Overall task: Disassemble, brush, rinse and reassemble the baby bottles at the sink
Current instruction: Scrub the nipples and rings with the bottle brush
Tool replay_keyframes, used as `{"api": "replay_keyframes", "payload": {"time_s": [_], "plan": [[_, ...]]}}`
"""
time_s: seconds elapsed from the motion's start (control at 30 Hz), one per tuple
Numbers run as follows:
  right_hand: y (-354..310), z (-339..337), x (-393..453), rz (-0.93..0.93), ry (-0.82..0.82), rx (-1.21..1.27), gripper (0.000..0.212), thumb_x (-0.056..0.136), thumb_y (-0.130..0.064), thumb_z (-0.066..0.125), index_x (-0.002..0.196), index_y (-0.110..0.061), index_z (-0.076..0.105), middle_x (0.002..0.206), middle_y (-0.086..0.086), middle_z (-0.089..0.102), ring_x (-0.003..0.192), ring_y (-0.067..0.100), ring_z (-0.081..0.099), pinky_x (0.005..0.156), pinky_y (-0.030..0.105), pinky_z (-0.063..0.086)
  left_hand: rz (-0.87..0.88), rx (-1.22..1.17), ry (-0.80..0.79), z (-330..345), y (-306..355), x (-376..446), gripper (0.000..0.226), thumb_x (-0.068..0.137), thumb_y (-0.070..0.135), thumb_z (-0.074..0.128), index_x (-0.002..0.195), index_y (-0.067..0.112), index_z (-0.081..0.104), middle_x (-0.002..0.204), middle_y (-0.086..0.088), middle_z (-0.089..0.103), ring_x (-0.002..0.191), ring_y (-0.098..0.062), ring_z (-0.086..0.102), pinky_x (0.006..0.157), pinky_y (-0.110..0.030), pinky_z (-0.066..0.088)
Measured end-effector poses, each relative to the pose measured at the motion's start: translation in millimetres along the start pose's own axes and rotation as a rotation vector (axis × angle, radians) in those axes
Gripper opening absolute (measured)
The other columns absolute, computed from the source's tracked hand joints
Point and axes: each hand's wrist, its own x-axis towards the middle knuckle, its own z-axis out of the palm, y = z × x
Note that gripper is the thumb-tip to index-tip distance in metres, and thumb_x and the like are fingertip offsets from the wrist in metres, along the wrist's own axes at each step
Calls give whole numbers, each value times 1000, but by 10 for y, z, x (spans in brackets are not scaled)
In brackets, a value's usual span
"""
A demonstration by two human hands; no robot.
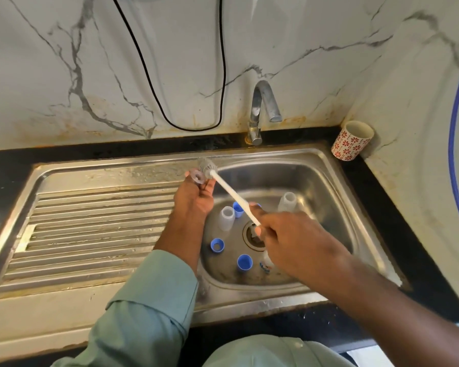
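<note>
My left hand (195,198) pinches a clear silicone teat (196,176) above the left edge of the sink bowl. My right hand (284,241) grips the white handle of a bottle brush (232,194); its bristle head (206,168) touches the teat. Down in the steel sink (329,207) stand two clear bottles, one left (227,218) and one at the back right (288,202). Blue parts lie around them: a ring (217,245), a cap (244,262) and another cap (238,209) behind the left bottle. A further piece (266,263) is half hidden under my right wrist.
The chrome tap (261,109) stands behind the bowl, no water running. A ribbed steel drainboard (90,231) lies to the left. A patterned red-and-white cup (351,141) sits on the black counter at the back right corner. A black cable (186,127) loops down the marble wall.
</note>
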Motion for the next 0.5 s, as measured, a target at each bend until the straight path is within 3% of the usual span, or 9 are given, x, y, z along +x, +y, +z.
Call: {"api": "replay_keyframes", "payload": {"time_s": [0.03,0.1,0.2,0.27,0.37,0.43,0.5], "plan": [[-13,-11,-64,-1,-21,-16,40,104,-27,33,143,-29,38,67,-6,50,57,11,48,56,28,45,7,0,9,7,0,21,10,100,3,52,106,3,60,92,-16,66,79,-23,68,67,-35,60],[-36,17,-19,8,-9,-30,41,104,-25,33,145,-27,36,70,-5,50,59,13,50,59,30,48,-7,27,-33,52,-76,-21,12,101,4,50,110,2,58,96,-17,66,85,-26,68,76,-37,58],[0,21,105,79,14,20,46,104,-24,31,150,-29,26,72,-5,46,52,9,53,51,26,44,-44,85,-72,158,-235,-135,16,99,-5,45,92,1,58,91,-19,67,84,-26,67,88,-39,55],[86,1,-8,81,27,3,43,103,-25,31,146,-28,33,69,-8,49,54,8,54,53,27,44,-26,49,-24,175,-238,-148,17,98,-4,49,85,3,57,86,-16,66,85,-24,68,87,-37,56],[128,1,-171,74,23,-41,39,102,-25,31,139,-26,42,73,-10,53,69,13,59,63,31,49,-32,81,-33,205,-310,-145,8,99,4,52,99,2,59,93,-16,67,89,-24,69,84,-36,57],[164,-40,-31,109,-36,-17,47,103,-23,32,149,-31,27,67,-9,50,62,9,55,57,30,46,-52,128,-74,250,-424,-163,22,101,2,48,120,-4,58,117,-22,65,112,-32,64,93,-40,53],[265,-100,6,105,-49,-7,49,103,-23,32,150,-35,21,72,-6,52,69,16,61,63,36,53,-50,111,-62,287,-488,-164,22,101,0,46,119,-4,58,121,-22,65,123,-32,59,94,-41,52]]}}
